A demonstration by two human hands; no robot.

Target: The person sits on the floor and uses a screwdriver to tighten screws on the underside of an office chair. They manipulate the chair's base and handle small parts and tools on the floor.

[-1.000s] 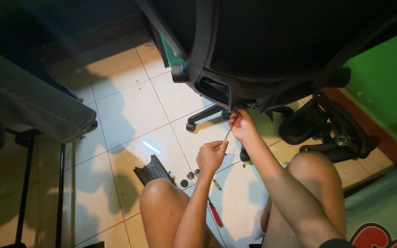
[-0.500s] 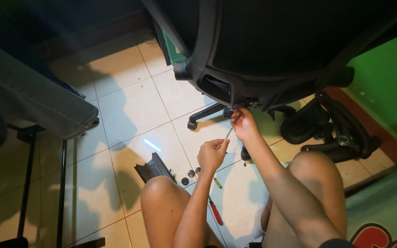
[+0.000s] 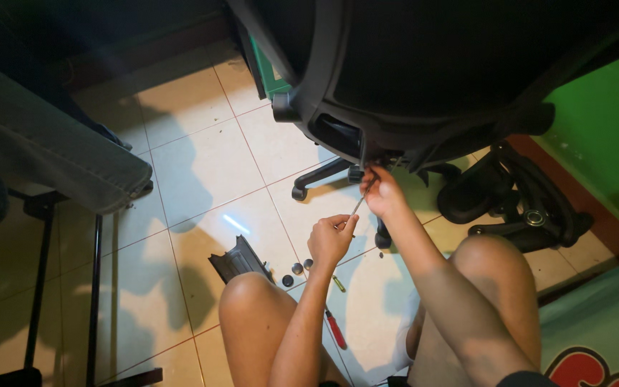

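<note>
here, both hands work a thin metal tool [image 3: 359, 203] under the black mesh office chair [image 3: 424, 79].
left hand [image 3: 331, 240] fingers grip its lower end, right hand [image 3: 383, 193] fingers pinch its tip; small round black caps [image 3: 297, 271] already lie off on the tiled floor [image 3: 202, 172].

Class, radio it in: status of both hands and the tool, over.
Left hand shut on thin metal tool. Right hand steadies tool tip under black office chair. Small round parts on floor nearby.
</note>
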